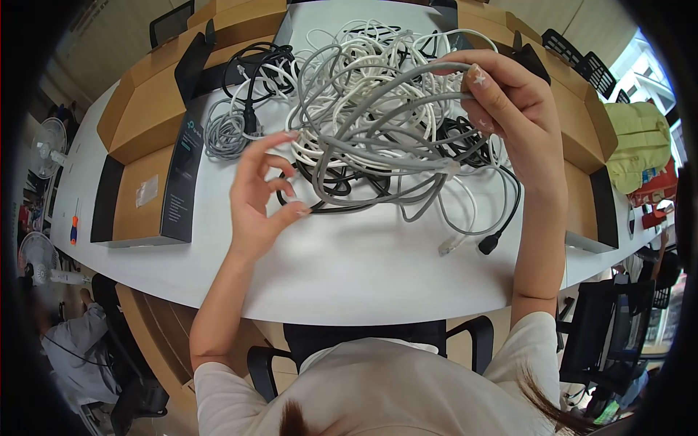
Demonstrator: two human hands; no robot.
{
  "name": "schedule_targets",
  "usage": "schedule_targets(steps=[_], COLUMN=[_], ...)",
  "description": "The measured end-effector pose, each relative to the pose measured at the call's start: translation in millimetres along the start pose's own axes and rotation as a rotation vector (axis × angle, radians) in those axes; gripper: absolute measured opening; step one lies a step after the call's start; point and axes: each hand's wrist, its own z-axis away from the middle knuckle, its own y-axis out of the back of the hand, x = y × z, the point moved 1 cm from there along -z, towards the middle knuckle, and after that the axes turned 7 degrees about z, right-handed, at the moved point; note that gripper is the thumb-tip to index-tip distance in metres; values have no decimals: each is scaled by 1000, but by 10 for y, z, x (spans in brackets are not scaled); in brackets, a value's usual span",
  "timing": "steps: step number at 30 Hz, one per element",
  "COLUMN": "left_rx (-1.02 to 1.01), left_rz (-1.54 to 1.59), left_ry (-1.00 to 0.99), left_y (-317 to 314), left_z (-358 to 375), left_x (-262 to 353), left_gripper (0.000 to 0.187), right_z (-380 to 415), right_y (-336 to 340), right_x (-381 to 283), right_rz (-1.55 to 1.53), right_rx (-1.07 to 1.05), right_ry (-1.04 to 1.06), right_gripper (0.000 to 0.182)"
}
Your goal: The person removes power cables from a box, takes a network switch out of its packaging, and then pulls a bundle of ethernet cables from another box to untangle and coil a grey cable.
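Note:
Loops of grey network cable (407,112) are pinched between the thumb and fingers of my right hand (505,98), raised at the right of the pile. My left hand (262,192) has its fingers curved and apart, with nothing between them, at the left edge of those loops. Beneath and behind is a tangled heap of white cables (356,80). Black cables (345,185) run under the loops at the front, and a black plug (489,243) lies at the front right. A clear connector (449,245) rests near it on the white table (378,276).
Opened cardboard boxes (145,145) flank the pile on the left and right. A coiled grey cable (225,138) lies beside the left box. A screwdriver (74,229) is near the left table edge. A person in a light top (83,349) sits at the lower left.

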Motion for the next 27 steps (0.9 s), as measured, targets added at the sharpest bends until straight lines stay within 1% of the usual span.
schedule_targets(steps=[2,3,6,7,8,10,11,12,14,17,18,19,20,21,22,24,25,26,27], left_rx=[31,-17,-325,-336,-339,-275,-196,-167,-107,-248,-292,-337,-343,-348,-353,-267,-224,-180,-189], left_rz=[27,12,69,153,234,494,624,718,913,618,516,399,475,549,621,694,731,771,762], left_ry=[-64,-15,-7,74,156,503,525,507,471,552,579,550,529,508,487,480,475,468,462], left_y=[47,24,-216,-305,-394,-459,-522,-550,-576,-539,-523,-521,-509,-492,-478,-497,-519,-531,-538], left_z=[-66,-93,-144,-134,-123,-68,-69,-64,-48,17,45,67,79,89,100,130,146,154,152], left_x=[102,198,420,461,502,502,498,509,521,474,469,515,527,543,561,552,536,530,549], left_gripper=[88,100,101,93,85,73,55,52,47,39,40,46,48,50,52,53,53,54,54], right_z=[-10,-18,-32,-47,-34,-38,-22,-1,-4,24,40,56,67,41,25,10,25,21,23], right_y=[27,20,-86,-93,-141,-325,-393,-496,-470,-404,-429,-470,-494,-487,-474,-407,-319,-302,-290], right_x=[-4,26,75,148,199,237,196,212,169,59,51,48,55,111,106,39,-64,-134,-188], right_rz=[-71,-85,-175,-332,-311,-271,-255,-154,-211,-181,-150,-121,-92,42,102,222,306,329,353], right_rx=[-25,-27,-6,-81,-84,-89,-130,-103,-88,-82,-76,-68,-58,-9,38,135,35,-18,-72], right_ry=[-14,14,-112,-126,-162,-234,-235,-196,-137,-52,-37,-20,-3,128,183,294,310,344,378], right_gripper=[26,28,31,31,31,30,28,25,23,21,21,20,20,19,18,17,18,19,19])
